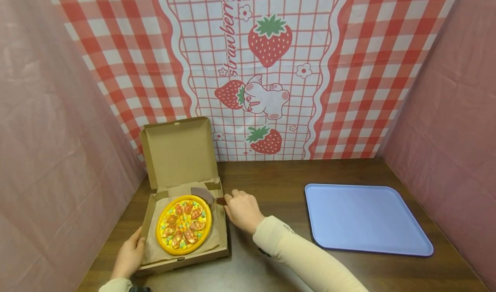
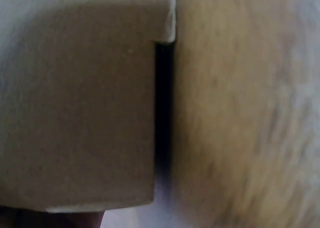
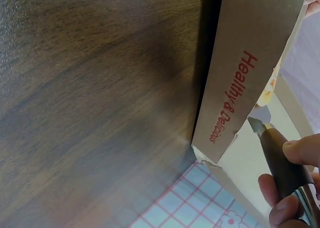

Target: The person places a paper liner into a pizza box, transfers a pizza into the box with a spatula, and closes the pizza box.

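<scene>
Two hands attend the box (image 1: 209, 256). Nearest, your left hand (image 1: 129, 255) rests at its left wall (image 1: 146, 227), probably to steady it; you cannot tell whether it grips, as the fingers are partly hidden. The pizza (image 1: 184, 225) lies flat inside on paper (image 1: 213, 240). Your right hand (image 1: 244, 210) grips the pizza cutter (image 1: 202, 194) by the handle (image 3: 280, 160), across the right wall (image 3: 240, 48), presumably so that the fingers clear the blade. The tray (image 1: 368, 219) lies well apart at right. The lid (image 1: 182, 158) stands raised, leaving access from above.

Refer to the right wrist view for the thumb (image 3: 302, 150) on the handle and the red lettering (image 3: 235, 96), unseen from the head. Only the head view shows the tray.
</scene>
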`<state>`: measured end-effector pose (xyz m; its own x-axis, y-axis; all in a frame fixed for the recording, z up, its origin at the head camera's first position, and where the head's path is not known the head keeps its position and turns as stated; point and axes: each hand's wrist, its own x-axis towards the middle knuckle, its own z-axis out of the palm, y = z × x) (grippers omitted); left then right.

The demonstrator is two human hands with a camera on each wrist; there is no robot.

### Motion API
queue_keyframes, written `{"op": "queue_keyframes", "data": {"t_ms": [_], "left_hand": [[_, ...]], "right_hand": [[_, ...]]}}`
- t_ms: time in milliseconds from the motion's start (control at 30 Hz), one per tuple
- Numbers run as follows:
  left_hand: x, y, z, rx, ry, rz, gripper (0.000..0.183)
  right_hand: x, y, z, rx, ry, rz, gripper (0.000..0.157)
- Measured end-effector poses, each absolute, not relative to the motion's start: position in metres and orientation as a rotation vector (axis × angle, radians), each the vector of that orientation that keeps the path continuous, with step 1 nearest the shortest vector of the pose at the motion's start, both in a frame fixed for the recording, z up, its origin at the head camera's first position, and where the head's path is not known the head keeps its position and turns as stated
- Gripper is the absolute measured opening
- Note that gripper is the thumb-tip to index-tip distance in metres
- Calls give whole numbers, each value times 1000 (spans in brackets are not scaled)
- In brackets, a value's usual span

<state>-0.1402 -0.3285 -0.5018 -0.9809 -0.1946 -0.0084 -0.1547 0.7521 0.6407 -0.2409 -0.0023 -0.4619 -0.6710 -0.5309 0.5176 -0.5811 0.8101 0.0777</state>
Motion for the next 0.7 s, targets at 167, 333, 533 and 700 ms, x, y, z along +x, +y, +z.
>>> {"op": "queue_keyframes", "data": {"t_ms": [167, 333, 533, 700], "left_hand": [[-140, -328, -502, 292, -2886, -1053, 49], [-141, -329, -502, 293, -2889, -1051, 49], [-141, -329, -501, 289, -2891, -1053, 49], [-140, -329, -502, 287, -2881, -1055, 49]], "right_hand": [[-241, -2, -462, 803, -2462, 137, 22], [-241, -1, -461, 798, -2457, 133, 22], [-240, -1, -460, 797, -2413, 125, 23], [-242, 0, -460, 769, -2403, 100, 25]]}}
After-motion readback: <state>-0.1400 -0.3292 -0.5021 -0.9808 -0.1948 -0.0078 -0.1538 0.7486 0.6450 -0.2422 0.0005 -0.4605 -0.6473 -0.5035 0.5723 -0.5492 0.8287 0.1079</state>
